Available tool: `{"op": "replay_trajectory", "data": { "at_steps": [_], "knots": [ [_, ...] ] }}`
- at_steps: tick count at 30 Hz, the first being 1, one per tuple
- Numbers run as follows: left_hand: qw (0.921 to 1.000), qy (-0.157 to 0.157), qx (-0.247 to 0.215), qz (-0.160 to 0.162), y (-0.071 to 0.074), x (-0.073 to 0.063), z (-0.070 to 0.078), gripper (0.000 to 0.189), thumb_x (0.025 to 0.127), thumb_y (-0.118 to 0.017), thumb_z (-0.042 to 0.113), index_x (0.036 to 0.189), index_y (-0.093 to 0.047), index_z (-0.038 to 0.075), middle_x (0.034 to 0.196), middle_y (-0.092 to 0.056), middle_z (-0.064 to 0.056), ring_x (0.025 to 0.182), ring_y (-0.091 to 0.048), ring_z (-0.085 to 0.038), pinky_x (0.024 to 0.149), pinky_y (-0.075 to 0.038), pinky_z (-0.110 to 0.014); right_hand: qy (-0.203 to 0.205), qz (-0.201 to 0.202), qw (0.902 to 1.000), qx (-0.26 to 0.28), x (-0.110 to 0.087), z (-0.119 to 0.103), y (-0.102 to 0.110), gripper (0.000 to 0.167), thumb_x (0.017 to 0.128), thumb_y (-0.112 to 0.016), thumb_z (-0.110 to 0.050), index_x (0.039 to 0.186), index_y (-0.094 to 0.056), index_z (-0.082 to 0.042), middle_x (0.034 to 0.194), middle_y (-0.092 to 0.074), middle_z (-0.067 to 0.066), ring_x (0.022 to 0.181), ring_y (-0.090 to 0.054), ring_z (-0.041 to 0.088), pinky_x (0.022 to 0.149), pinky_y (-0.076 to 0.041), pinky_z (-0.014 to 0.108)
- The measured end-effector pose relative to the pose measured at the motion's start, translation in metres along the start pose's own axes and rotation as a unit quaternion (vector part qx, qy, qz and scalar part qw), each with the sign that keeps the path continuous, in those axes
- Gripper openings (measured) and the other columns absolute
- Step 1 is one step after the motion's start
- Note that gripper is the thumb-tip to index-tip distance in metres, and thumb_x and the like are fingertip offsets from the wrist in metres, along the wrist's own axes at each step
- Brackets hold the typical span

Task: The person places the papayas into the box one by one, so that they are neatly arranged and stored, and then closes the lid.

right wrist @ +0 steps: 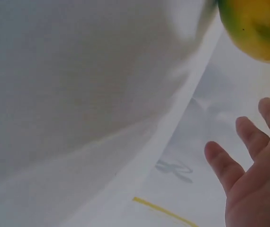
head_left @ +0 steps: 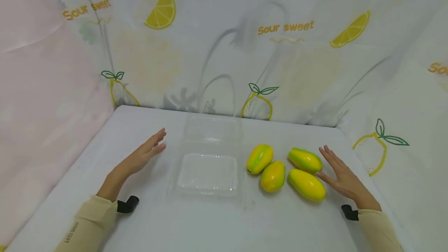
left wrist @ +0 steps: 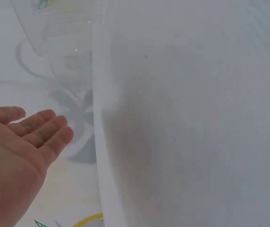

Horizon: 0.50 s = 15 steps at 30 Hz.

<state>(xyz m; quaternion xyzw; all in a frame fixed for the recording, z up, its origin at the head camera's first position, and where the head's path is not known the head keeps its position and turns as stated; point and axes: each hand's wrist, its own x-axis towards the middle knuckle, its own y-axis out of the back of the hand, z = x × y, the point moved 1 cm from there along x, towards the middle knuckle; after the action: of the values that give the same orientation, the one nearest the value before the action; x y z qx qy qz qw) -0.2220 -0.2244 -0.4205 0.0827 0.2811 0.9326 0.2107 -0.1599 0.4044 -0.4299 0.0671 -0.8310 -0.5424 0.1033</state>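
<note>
A clear plastic clamshell box (head_left: 208, 174) lies at the middle of the table, its lid (head_left: 211, 128) folded back toward the far side. My left hand (head_left: 140, 158) is to the left of the box, fingers extended, holding nothing. Several glossy yellow-green fruits, shaped like papayas or mangoes, lie to the right of the box. Two of them, a striped one (head_left: 260, 159) and a rounder one (head_left: 272, 176), are nearer the box. An upper fruit (head_left: 305, 160) and a lower fruit (head_left: 307, 184) lie beside my right hand (head_left: 341, 176). That hand is spread and holds nothing; whether its fingertips touch them I cannot tell.
A white table (head_left: 217, 224) carries everything. Behind it and along the sides hangs a pale cloth (head_left: 217, 49) printed with lemons and lettering. Black wrist mounts (head_left: 128, 204) sit below both hands, at the beige sleeves (head_left: 92, 221).
</note>
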Motion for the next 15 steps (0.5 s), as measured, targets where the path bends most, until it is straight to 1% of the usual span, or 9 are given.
{"op": "replay_trajectory", "data": {
  "at_steps": [4,6,9,11,13,15],
  "knots": [
    [0.9973,0.011,-0.064,-0.034,-0.008,0.005,-0.003,0.074,0.104,-0.042,0.031,0.157,0.003,0.006,0.162,-0.009,-0.025,0.146,-0.01,-0.05,0.112,-0.012,-0.07,0.013,-0.006,0.9995,0.029,0.008,-0.002,-0.004,0.084,0.093,-0.065,-0.033,0.159,-0.014,-0.025,0.166,-0.005,0.011,0.147,-0.012,0.049,0.101,-0.02,0.079],
    [0.9953,0.014,-0.08,-0.053,-0.011,0.007,-0.005,0.078,0.103,-0.045,0.03,0.157,0.006,0.007,0.163,-0.005,-0.023,0.147,-0.009,-0.049,0.113,-0.012,-0.07,0.025,-0.007,0.9987,0.045,0.012,-0.003,-0.004,0.083,0.092,-0.067,-0.03,0.158,-0.017,-0.023,0.165,-0.007,0.014,0.145,-0.014,0.051,0.101,-0.019,0.078],
    [0.9928,0.016,-0.084,-0.084,-0.014,0.008,-0.01,0.088,0.1,-0.053,0.028,0.156,0.012,0.009,0.164,0.0,-0.02,0.148,-0.006,-0.048,0.113,-0.016,-0.069,0.047,-0.006,0.9972,0.058,0.018,-0.007,-0.004,0.081,0.091,-0.069,-0.026,0.157,-0.022,-0.019,0.163,-0.013,0.021,0.142,-0.018,0.055,0.101,-0.021,0.078],
    [0.9921,0.013,-0.075,-0.1,-0.016,0.009,-0.013,0.095,0.097,-0.058,0.026,0.156,0.015,0.011,0.164,0.001,-0.018,0.148,-0.006,-0.047,0.112,-0.019,-0.069,0.057,-0.01,0.9964,0.062,0.021,-0.01,-0.004,0.079,0.091,-0.069,-0.024,0.156,-0.025,-0.016,0.161,-0.017,0.025,0.14,-0.021,0.057,0.101,-0.023,0.077],
    [0.9916,0.008,-0.067,-0.11,-0.017,0.009,-0.014,0.099,0.095,-0.061,0.024,0.156,0.015,0.012,0.165,0.0,-0.016,0.149,-0.007,-0.045,0.111,-0.02,-0.07,0.061,-0.016,0.996,0.064,0.024,-0.014,-0.003,0.078,0.091,-0.07,-0.023,0.155,-0.028,-0.014,0.159,-0.021,0.027,0.138,-0.024,0.057,0.1,-0.025,0.076],
    [0.9913,0.002,-0.062,-0.116,-0.018,0.008,-0.015,0.1,0.093,-0.064,0.023,0.156,0.014,0.012,0.165,-0.002,-0.015,0.149,-0.008,-0.045,0.111,-0.018,-0.071,0.063,-0.025,0.9958,0.062,0.026,-0.018,-0.002,0.076,0.09,-0.07,-0.024,0.154,-0.031,-0.013,0.157,-0.026,0.028,0.136,-0.028,0.057,0.1,-0.027,0.075]
  ]
}}
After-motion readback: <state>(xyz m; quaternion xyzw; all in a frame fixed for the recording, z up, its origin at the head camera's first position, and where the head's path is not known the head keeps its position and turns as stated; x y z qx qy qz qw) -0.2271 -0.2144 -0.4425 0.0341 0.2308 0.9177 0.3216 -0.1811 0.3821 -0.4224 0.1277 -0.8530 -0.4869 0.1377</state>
